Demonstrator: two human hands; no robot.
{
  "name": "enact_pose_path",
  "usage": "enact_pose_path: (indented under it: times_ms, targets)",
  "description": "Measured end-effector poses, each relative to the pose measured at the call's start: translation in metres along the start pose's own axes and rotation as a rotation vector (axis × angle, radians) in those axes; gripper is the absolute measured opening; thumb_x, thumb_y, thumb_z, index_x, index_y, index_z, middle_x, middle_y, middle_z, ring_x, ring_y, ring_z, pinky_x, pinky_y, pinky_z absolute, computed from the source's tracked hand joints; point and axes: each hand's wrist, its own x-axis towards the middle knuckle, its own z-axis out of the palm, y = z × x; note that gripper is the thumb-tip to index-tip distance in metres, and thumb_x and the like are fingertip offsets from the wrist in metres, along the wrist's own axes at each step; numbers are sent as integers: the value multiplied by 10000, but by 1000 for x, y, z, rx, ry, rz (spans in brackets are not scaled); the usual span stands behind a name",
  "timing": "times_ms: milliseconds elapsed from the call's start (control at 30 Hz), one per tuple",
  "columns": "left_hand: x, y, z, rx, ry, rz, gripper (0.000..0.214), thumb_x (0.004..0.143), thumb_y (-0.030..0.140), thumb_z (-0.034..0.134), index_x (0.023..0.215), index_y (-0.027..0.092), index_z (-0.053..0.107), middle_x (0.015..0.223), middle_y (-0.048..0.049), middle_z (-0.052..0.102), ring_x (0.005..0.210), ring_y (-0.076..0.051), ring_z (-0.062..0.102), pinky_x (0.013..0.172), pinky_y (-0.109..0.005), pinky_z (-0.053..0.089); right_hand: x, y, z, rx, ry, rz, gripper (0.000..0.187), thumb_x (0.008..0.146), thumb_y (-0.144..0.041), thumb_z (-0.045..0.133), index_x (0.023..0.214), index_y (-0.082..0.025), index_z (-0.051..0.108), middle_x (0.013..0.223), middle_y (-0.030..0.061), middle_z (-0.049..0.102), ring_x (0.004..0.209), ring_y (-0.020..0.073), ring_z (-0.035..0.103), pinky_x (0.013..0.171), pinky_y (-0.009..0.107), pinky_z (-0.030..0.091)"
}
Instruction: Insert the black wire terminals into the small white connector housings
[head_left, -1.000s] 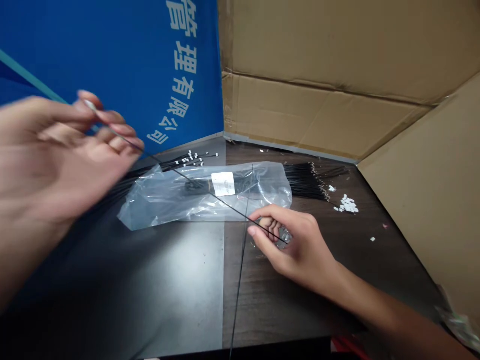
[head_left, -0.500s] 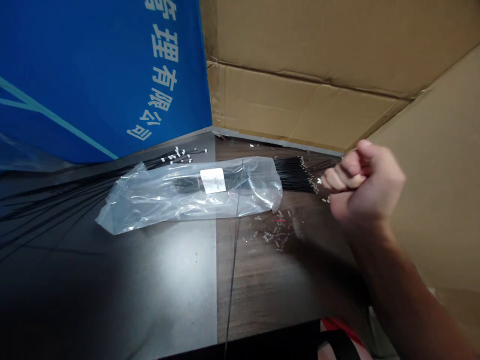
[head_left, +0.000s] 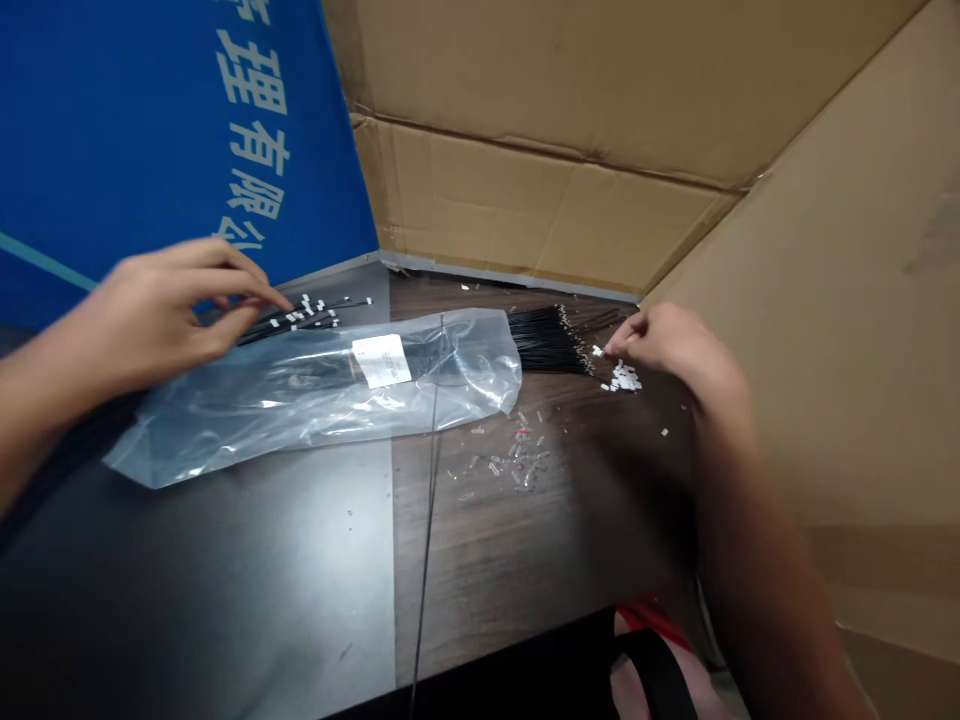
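Everything sat around a clear plastic bag (head_left: 300, 400) that lay lengthwise on the bench (head_left: 465, 580), its paper label (head_left: 382, 361) facing up. The left hand (head_left: 176, 300) was held just beyond the bag's left half, palm down, over the white-tipped wires (head_left: 300, 317); its forefinger reached ahead of the thumb, probably so that the thin wires could be met with the fingertips alone. Whether that grip was clamped on a wire, I could not tell. Past the bag's right end, the right hand (head_left: 671, 340) dipped its bunched fingertips to a small white piece (head_left: 598, 350), near the heap of white bits (head_left: 626, 377). Thumb and forefinger were close together there, a pinch that seemed suited to something so tiny, though I could not tell if they gripped the piece or only touched it. A dense bundle of black wires (head_left: 551, 340) stuck out at the bag's right end, tips fanned toward the heap, an arrangement that seemed to put ends and bits within a short reach. Clear slivers (head_left: 517, 465) lay scattered on the near side of the bag, and a thin dark strand (head_left: 425, 580) ran from it toward the wearer.
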Motion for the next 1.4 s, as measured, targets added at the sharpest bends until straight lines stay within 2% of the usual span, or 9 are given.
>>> enact_pose_path:
  times_ms: [200,467,567,667,800,867,1100,1233,1400]
  targets:
    - [1,-20,34,71,-80,-88,382,931,484,751,1005,121,843,961,30,791,922,-96,696,1093,-335,526,13,-3,18,-150,-71,-16,173,1007,-323,759,968,-155,740,962,33,754,881,175,722,842,365,619]
    - [1,-18,24,79,-76,-300,284,938,406,776,1058,161,856,1000,-7,835,949,-168,731,1063,-348,564,-6,-8,3,-68,78,-151,192,834,-95,781,667,-169,721,600,12,617,617,166,576,660,335,476]
    - [-10,17,12,149,70,-188,315,976,346,710,1120,94,833,1126,-69,807,1030,-191,714,1080,-353,533,-37,-29,2,82,122,-364,160,829,-98,750,687,-173,756,587,13,611,603,158,550,642,328,440]
    - [-33,66,16,-73,160,-68,240,952,299,734,1005,90,838,974,-73,810,926,-182,730,907,-277,564,-80,-58,21,264,118,-597,98,924,-248,732,874,-194,797,714,8,698,618,144,576,587,288,452]
    - [-77,111,58,-833,-223,-118,105,895,210,785,985,162,809,934,-46,833,867,-166,799,808,-225,636,-125,-82,68,622,120,-1235,72,978,-142,715,939,-172,768,891,45,790,783,156,684,717,299,543]
    - [-96,116,80,-1076,-240,-271,126,861,189,827,983,185,798,915,-26,830,812,-141,805,787,-201,653,-133,-84,87,634,128,-1359,92,1009,-115,685,989,-167,758,894,53,795,791,162,686,753,319,557]
    - [-112,96,102,-1189,-102,-406,119,744,84,909,794,180,858,827,-44,852,731,-132,807,706,-145,650,-128,-78,102,522,84,-1339,71,1045,-215,704,1050,-172,761,927,44,790,827,165,701,792,305,564]
    - [-112,94,102,-1137,-37,-395,119,778,61,873,807,172,840,820,-38,831,730,-122,794,718,-146,646,-132,-82,101,250,54,-1231,291,1067,-339,655,1237,-124,752,992,136,731,874,260,648,769,396,562]
    - [-113,96,104,-1090,-89,-327,76,843,78,799,846,150,820,850,-45,771,767,-121,752,711,-159,629,-134,-84,109,74,28,-1236,310,1100,-338,560,1024,-131,778,930,147,694,840,279,605,735,410,550]
